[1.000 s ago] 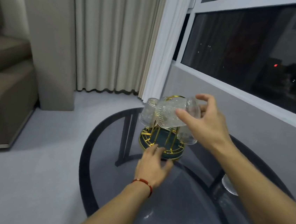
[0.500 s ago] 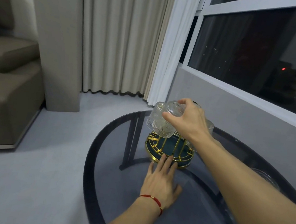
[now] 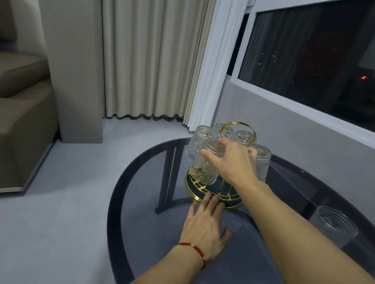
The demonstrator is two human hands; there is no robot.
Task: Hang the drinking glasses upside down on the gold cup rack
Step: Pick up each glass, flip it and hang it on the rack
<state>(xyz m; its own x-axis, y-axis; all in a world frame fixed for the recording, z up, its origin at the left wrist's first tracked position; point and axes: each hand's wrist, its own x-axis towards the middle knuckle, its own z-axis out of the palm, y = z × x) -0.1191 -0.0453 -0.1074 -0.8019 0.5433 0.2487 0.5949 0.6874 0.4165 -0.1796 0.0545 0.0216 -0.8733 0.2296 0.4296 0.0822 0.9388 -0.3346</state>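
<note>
Gold cup rack [image 3: 209, 191] stands on the far-left part of the round glass table [image 3: 152, 207], just beyond both hands. Right hand [image 3: 233, 162] reaches over it, thumb and fingers wrapped around the front glass [image 3: 205, 164], which sits upside down on the rack's near-left side. Left hand [image 3: 205, 227] lies flat on the tabletop, fingers spread, fingertips touching the rack's gold base ring. Red string bracelet [image 3: 193, 250] on the left wrist.

Four more glasses hang inverted around the rack: rear-left glass [image 3: 200, 136], two at the back beside the ring handle [image 3: 238, 130], and right-hand glass [image 3: 261, 163], partly covered by the right hand. One loose glass [image 3: 332, 225] stands upright on the table to the right, well apart from the rack, beyond the right forearm.

Rack sits near the table's far edge. Open tabletop lies between the arms and toward the viewer. Wall and window [image 3: 329, 59] close behind; curtain [image 3: 150, 45] and sofa [image 3: 5, 104] left, across bare floor.

Rack pegs are hidden by glasses. Whether the held glass is fully seated cannot be told.
</note>
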